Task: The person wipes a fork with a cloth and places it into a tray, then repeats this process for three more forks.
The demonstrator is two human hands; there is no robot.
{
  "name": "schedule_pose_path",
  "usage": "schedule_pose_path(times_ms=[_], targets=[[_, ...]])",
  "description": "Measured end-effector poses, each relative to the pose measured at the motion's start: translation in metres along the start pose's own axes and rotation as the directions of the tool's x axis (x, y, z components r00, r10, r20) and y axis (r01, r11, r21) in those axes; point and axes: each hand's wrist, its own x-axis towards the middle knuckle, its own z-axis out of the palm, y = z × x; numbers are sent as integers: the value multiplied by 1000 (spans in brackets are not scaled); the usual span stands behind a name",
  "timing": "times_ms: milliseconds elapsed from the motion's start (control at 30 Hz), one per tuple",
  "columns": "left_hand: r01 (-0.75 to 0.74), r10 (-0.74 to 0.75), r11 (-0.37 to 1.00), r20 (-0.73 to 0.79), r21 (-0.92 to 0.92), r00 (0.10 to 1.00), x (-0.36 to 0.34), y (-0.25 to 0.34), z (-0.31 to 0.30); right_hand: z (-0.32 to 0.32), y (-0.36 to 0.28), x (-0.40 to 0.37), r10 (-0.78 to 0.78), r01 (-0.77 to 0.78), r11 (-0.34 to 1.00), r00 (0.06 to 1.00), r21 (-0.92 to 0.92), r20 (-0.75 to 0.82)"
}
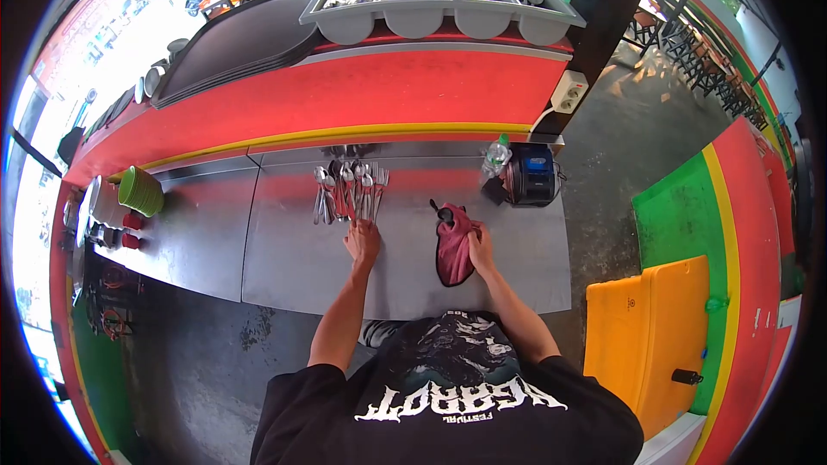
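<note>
On the metal counter (301, 258), a cluster of spoons and forks (346, 185) lies with the handles toward me. My left hand (363, 242) is at the near ends of these handles, its fingers closed around the handle of what looks like a spoon. To the right, my right hand (481, 250) grips the edge of a pink cloth (453, 245) with a dark border. A small dark, rounded object (445, 215) shows on the cloth's upper part, partly wrapped by its folds.
A clear bottle (497, 155) and a blue-black device (532, 176) stand at the counter's back right. Green stacked containers (141, 191) are at the far left. A grey cutlery holder (444, 10) and dark trays (233, 47) rest on the red ledge, with a power socket (568, 92) at its end.
</note>
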Motion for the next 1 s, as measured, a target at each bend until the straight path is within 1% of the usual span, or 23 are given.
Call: schedule_pose_path(times_ms=[67,167,267,333,367,467,500,600,667,733,767,833,867,900,933,1000], targets=[[54,-51,997,44,-59,998,-2,-3,1,-1,-7,-1,3,-3,1000,1000,2,16],[120,-98,958,95,-260,991,-3,-14,2,-1,-6,-1,49,-49,999,999,8,10],[143,-99,929,143,-342,985,-2,-32,13,-2,-7,-1,51,-51,999,999,0,10],[160,-97,893,166,-420,981,-11,-34,16,-2,-2,0,63,-63,998,998,26,9],[168,-95,873,177,-458,980,-17,-35,17,-2,0,0,69,-70,997,998,39,8],[252,-106,797,284,-549,953,-43,-40,29,-1,-1,-1,59,-59,994,998,87,1],[229,-83,797,274,-560,958,-56,-36,30,-1,-1,-2,52,-52,995,999,88,0],[297,-87,710,338,-639,937,-95,-21,17,0,-3,-4,38,-38,995,999,87,-5],[329,-96,708,377,-625,921,-115,-13,8,2,-7,-6,34,-32,996,999,80,-22],[340,-94,708,395,-619,914,-131,-15,13,3,-6,-8,6,-6,999,1000,46,2],[301,-72,743,376,-598,924,-138,-16,16,4,-5,-9,-9,9,1000,1000,30,14],[221,-25,806,341,-549,940,-149,-13,17,10,-30,-23,-66,74,991,995,-111,70],[197,-14,855,359,-480,933,-153,-7,13,14,-48,-33,-93,109,977,991,-181,99],[171,-4,897,379,-408,925,-158,3,2,18,-60,-42,-58,98,971,982,-219,182],[141,5,932,401,-334,916,-160,8,-2,24,-58,-49,-152,225,943,946,-244,287],[100,31,960,455,-261,890,-158,6,5,35,-55,-63,-307,468,848,817,-250,488]])
